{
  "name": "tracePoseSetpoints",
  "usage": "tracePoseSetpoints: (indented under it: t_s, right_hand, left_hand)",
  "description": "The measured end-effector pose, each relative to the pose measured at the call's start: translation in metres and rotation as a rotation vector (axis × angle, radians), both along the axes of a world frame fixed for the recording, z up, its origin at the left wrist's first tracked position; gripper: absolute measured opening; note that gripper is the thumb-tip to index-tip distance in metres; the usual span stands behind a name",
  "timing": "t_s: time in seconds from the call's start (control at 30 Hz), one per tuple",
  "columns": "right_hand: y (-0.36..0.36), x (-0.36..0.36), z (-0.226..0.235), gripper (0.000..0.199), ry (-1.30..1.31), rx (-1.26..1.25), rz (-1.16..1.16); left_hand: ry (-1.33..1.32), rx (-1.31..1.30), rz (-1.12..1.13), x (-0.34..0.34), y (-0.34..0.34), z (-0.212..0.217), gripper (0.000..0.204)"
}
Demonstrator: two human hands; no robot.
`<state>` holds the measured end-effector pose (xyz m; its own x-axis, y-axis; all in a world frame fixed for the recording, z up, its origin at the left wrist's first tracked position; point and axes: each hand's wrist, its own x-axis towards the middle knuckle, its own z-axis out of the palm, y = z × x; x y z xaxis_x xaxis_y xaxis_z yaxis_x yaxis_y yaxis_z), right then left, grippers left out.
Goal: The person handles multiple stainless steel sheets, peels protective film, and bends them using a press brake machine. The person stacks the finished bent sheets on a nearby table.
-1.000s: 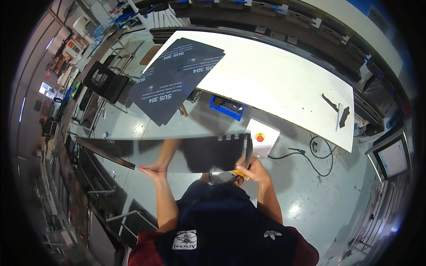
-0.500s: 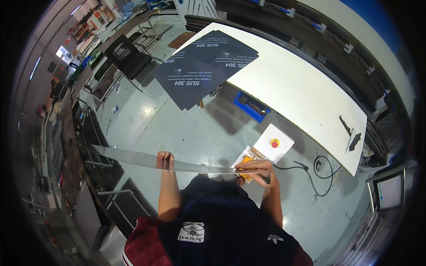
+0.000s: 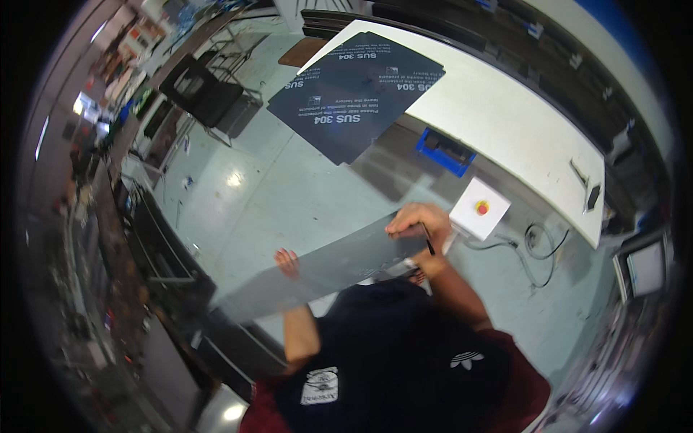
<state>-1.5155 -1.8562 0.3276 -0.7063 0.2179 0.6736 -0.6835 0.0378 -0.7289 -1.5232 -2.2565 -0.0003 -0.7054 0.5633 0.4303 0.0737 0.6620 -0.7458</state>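
A long grey metal sheet (image 3: 336, 263) slants in front of my body, its right end higher and its left end low. My right hand (image 3: 420, 219) is closed over the sheet's right end, near a dark bent edge. Farther left, my left hand (image 3: 287, 264) grips the far long edge, fingertips curled over it and the rest of the hand behind the sheet. Beyond both hands, a dark film-covered sheet (image 3: 346, 97) with notched corners lies on a white tabletop (image 3: 527, 137) and overhangs its near edge.
Under the tabletop sits a blue bin (image 3: 446, 153). A white box with a red push button (image 3: 482, 208) stands right of my right hand, near a black cable (image 3: 545, 249). A black chair (image 3: 209, 94) is at far left, a screen (image 3: 644, 270) at right. Dark pieces (image 3: 592, 196) lie on the tabletop's right end.
The held sheet has tilted: its right end rose and its left end swung down toward me, so its broad face now shows. My right hand moved up, still gripping. The view has shifted.
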Motion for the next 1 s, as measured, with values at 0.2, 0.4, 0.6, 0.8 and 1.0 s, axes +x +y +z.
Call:
tracePoseSetpoints:
  t_s: [0.2,0.4,0.6,0.8,1.0]
  right_hand:
    - [-0.089,-0.079,0.038,0.024,0.334,0.242,0.142]
    - [-0.172,-0.115,0.072,0.021,0.376,0.179,0.329]
    - [-0.237,-0.127,0.095,0.021,0.425,0.164,0.462]
    - [-0.298,-0.124,0.105,0.023,0.488,0.158,0.543]
    - [-0.328,-0.127,0.091,0.026,0.347,0.388,0.504]
  left_hand:
    - [0.119,-0.629,0.139,0.025,-0.034,0.049,0.047]
    - [0.028,-0.853,0.365,0.033,-0.053,0.097,0.044]
    - [0.067,-1.120,0.354,0.058,-0.088,0.099,0.052]
    - [0.140,-1.619,0.324,0.091,-0.131,0.071,0.061]
    - [0.134,-2.163,0.195,0.110,-0.159,0.047,0.070]
